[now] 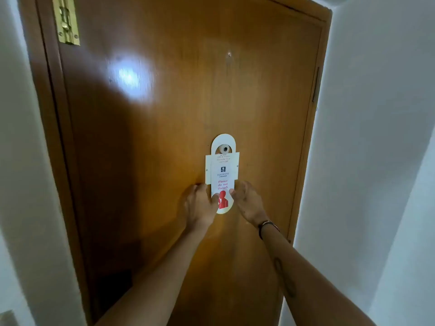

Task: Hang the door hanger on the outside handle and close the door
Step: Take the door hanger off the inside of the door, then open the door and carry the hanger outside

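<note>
A white door hanger (223,175) with red "Please do not disturb" lettering hangs flat on the brown wooden door (164,114). Its round top opening sits over a small round fitting (224,149), with a pale rectangular plate behind it. My left hand (201,204) holds the hanger's lower left edge, thumb on the card. My right hand (247,201) holds the lower right edge with its fingertips. No door handle shows in the head view.
A brass slide bolt (66,20) is fixed at the door's top left beside the frame. A small screw (229,54) sits in the upper middle of the door. White walls (376,137) close in on both sides.
</note>
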